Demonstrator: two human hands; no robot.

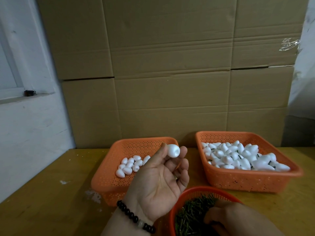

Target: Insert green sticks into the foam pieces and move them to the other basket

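While your left hand (159, 181) pinches one foam piece (173, 150) over the left basket (109, 178), your right hand (226, 218) digs among green sticks (192, 210), its grip unclear; squeeze hard and you may dent the foam.

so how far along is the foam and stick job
Done: the right orange plastic basket is heaped with white foam pieces already on green sticks. In hand: the left hand pinches one bare white foam piece while the right hand reaches into the round bowl of green sticks. Left: roughly a dozen bare pieces in the left orange basket.
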